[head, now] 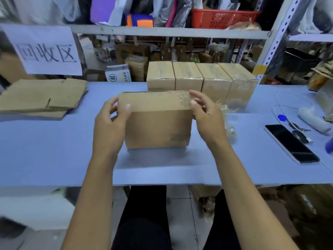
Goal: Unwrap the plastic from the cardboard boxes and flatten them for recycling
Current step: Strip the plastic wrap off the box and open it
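Head view: your left hand (pixel 110 127) and right hand (pixel 207 120) each grip one end of a box (pixel 156 121) on the blue counter (pixel 54 150), near you.

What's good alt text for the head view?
Two bare hands, left hand and right hand, grip the ends of a cardboard box on a blue table. Four plastic-wrapped boxes stand in a row behind; flattened cardboard lies at left.

flattened cardboard (pixel 41 98): left edge cut off | phone (pixel 291 144): screen dark, unreadable
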